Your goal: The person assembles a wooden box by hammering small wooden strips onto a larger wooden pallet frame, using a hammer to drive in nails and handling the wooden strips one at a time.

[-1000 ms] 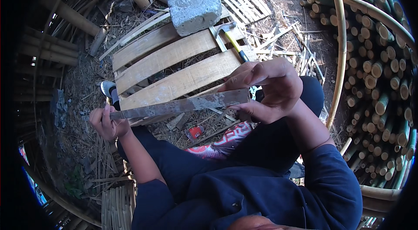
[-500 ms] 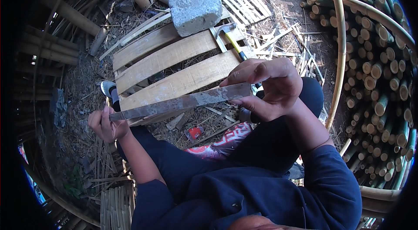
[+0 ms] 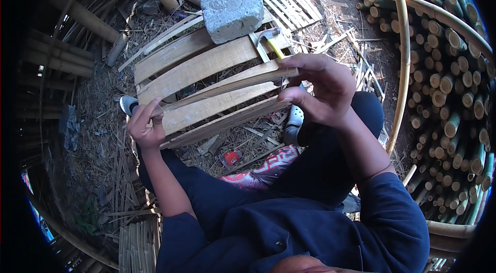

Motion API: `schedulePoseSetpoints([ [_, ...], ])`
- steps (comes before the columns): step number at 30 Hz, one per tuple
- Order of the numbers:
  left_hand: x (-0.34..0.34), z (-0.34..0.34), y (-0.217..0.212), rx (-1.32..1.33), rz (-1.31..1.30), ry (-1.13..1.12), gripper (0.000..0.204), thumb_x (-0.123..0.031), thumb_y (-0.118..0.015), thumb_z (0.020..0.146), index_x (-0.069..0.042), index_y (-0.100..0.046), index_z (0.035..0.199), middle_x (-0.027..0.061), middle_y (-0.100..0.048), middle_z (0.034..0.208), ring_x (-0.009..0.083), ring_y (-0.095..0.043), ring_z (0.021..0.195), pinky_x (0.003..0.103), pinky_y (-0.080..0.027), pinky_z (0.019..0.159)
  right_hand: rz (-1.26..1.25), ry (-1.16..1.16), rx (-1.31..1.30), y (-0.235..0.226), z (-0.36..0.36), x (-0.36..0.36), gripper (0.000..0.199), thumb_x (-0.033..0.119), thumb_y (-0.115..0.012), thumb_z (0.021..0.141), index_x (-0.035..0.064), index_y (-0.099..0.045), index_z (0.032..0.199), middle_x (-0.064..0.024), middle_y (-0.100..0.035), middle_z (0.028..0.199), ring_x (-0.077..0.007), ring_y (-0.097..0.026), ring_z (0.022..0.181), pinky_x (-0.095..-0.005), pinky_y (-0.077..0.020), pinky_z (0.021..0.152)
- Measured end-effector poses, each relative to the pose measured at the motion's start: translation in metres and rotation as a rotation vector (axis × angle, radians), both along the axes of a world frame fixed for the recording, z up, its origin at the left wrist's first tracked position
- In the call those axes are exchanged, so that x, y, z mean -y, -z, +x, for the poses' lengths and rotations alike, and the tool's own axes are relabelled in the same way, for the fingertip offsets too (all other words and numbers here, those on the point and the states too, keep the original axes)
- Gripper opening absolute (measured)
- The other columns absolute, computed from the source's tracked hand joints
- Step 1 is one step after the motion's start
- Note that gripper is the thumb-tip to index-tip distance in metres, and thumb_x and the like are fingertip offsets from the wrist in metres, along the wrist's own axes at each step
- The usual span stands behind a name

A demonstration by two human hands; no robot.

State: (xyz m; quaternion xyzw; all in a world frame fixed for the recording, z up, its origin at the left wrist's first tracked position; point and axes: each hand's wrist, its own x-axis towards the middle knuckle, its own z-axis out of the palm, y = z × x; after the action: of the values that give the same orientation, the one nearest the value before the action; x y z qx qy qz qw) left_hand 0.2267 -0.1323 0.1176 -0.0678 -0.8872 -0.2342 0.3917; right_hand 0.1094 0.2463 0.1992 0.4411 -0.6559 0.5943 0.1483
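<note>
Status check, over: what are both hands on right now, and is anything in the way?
Left hand and right hand grip opposite ends of a bamboo slat. Slat held above flat boards. Stone block and hammer behind it.

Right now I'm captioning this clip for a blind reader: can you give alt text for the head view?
A seated person holds a long split bamboo strip level between both hands, left hand at one end, right hand at the other. Below it lie flat bamboo slats, weighted by a grey stone block, with a hammer beside it; stacked bamboo poles stand on the right.
</note>
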Motion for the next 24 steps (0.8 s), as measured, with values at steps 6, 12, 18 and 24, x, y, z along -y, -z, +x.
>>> schedulePoseSetpoints([
  [6,-0.027,-0.015,0.026,0.089,0.132,0.164,0.031,-0.026,-0.076,0.093,0.000,-0.076,0.108,0.0085,-0.061,0.069,0.0155,-0.051,0.054,0.028,-0.037,0.051,0.202,0.264,-0.256,0.012,-0.015,-0.003,0.049,0.022,-0.093,0.075,-0.0014,-0.065,0.108,-0.0129,-0.075,0.098,-0.0187,-0.075,0.087,-0.0276,-0.0603,0.074],
  [12,-0.034,-0.019,0.031,0.075,0.130,0.130,0.029,-0.027,-0.074,0.094,0.000,-0.076,0.105,0.0075,-0.063,0.069,0.0145,-0.052,0.055,0.028,-0.037,0.051,0.198,0.475,-0.485,0.009,-0.026,0.006,0.052,0.031,-0.089,0.077,0.0002,-0.066,0.111,-0.0084,-0.072,0.086,-0.0232,-0.074,0.079,-0.0334,-0.0607,0.068],
  [18,-0.040,-0.019,0.033,0.048,0.172,0.121,0.026,-0.025,-0.074,0.094,-0.001,-0.076,0.104,0.0073,-0.062,0.068,0.0151,-0.052,0.054,0.028,-0.036,0.050,0.219,0.501,-0.537,0.017,-0.033,0.008,0.047,0.026,-0.086,0.083,-0.0030,-0.064,0.113,-0.0081,-0.071,0.083,-0.0217,-0.072,0.074,-0.0334,-0.0594,0.067],
  [24,-0.037,-0.019,0.035,-0.002,0.152,0.103,0.024,-0.025,-0.073,0.094,-0.002,-0.076,0.102,0.0072,-0.060,0.066,0.0168,-0.051,0.053,0.029,-0.036,0.050,0.171,0.481,-0.517,0.009,-0.030,0.010,0.041,0.024,-0.088,0.081,0.0011,-0.065,0.105,-0.0031,-0.069,0.072,-0.0192,-0.071,0.067,-0.0325,-0.0584,0.061],
])
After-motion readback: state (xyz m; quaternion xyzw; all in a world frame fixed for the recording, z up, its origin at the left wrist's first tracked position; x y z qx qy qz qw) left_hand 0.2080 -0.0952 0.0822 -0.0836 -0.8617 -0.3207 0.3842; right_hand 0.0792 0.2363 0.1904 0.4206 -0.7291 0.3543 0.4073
